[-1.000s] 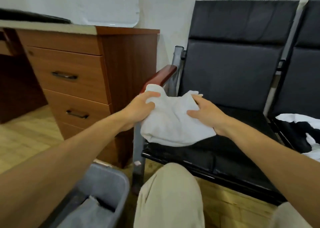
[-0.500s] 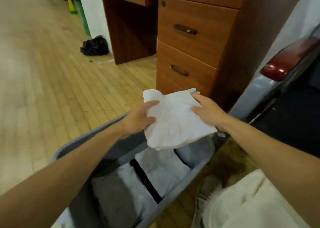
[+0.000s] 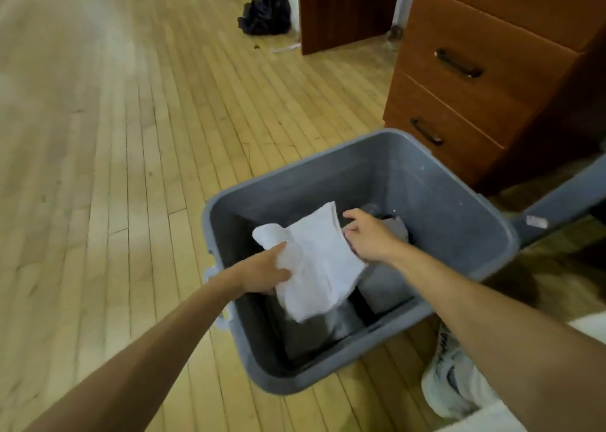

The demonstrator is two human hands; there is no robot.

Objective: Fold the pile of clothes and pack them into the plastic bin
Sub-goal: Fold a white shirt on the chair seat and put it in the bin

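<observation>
A folded white cloth [image 3: 316,262] hangs inside the mouth of the grey plastic bin [image 3: 465,215] on the wooden floor. My left hand [image 3: 262,272] grips its left edge, thumb on top. My right hand [image 3: 369,235] holds its right edge with curled fingers, partly tucked behind the fabric. Below the cloth, folded grey and light clothes [image 3: 383,287] lie at the bin's bottom, mostly hidden.
A brown wooden drawer unit [image 3: 485,71] stands just behind the bin at the right. A grey chair leg [image 3: 557,202] runs along the bin's right corner. My shoe [image 3: 449,376] sits by the near right. A black bag [image 3: 265,13] lies far back on the floor.
The view swung from the chair down to the bin. Both hands carried the white cloth off the chair seat and lowered it into the bin's opening.
</observation>
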